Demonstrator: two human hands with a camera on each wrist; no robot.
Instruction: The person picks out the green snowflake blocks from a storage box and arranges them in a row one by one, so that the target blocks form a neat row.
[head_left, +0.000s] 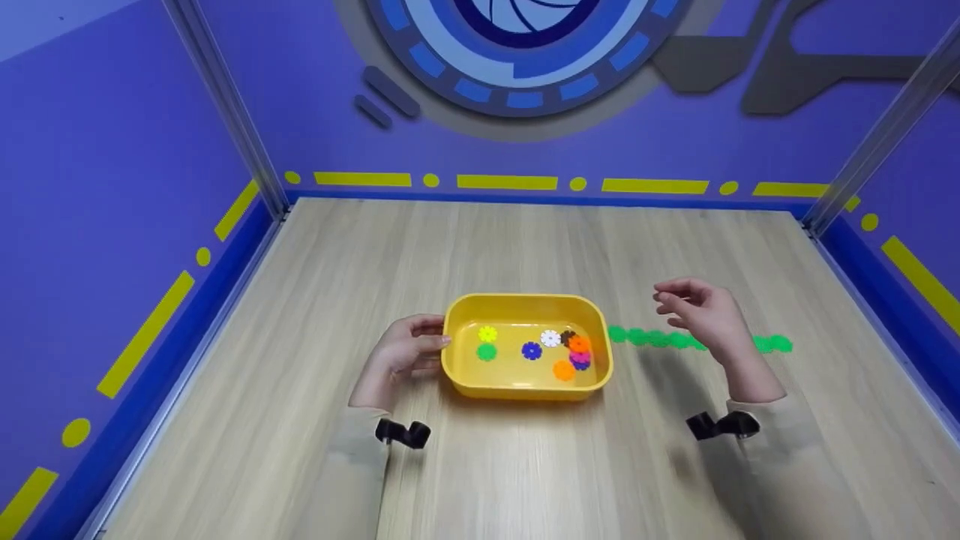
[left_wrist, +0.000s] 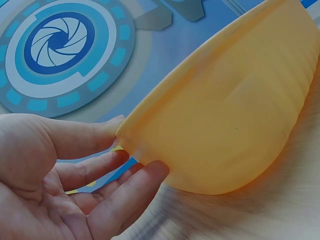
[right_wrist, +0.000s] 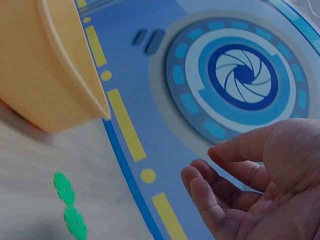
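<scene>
A yellow plastic box (head_left: 525,390) stands on the table, with several small flower-edged plastic discs inside. Among them are a yellow disc (head_left: 487,334), a green disc (head_left: 487,352) and a white disc (head_left: 550,338). My left hand (head_left: 401,346) holds the box's left end, its thumb at the rim and its fingers against the outer wall in the left wrist view. To the right of the box lies a row of green discs (head_left: 649,337), joined edge to edge. Above this row hangs my right hand (head_left: 709,315), fingers loosely curled, with nothing visible in them.
A pale wood-grain table (head_left: 375,247) lies beneath everything. Purple-blue printed panels (head_left: 315,112) enclose its back and sides, with metal posts (head_left: 232,105) at the corners. Each wrist carries a black camera mount (head_left: 403,433).
</scene>
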